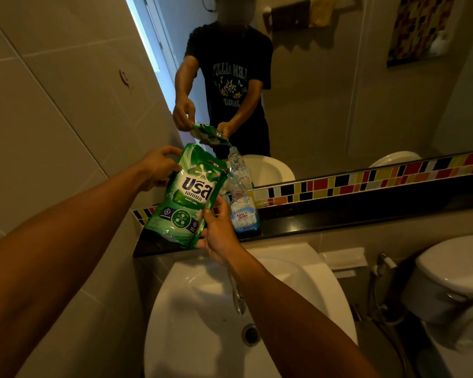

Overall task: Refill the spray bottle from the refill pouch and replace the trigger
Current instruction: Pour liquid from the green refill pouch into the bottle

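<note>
Tilting over the black ledge (339, 222), both hands' grip holds the green pouch (186, 197)

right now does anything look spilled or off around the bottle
No spill shows. The green refill pouch, held tilted in both hands, pours a thin stream into the open spray bottle on the dark ledge. The bottle's trigger head is off and not in view.

The room is dim and yellowish, with the brightest light a cool blue-white strip in the large wall mirror (325, 91) at upper centre. The glossy white ceramic basin (202, 309) at bottom centre shows soft glare. Straight lines bow toward the frame edges, and the corners look soft and murky.
</note>
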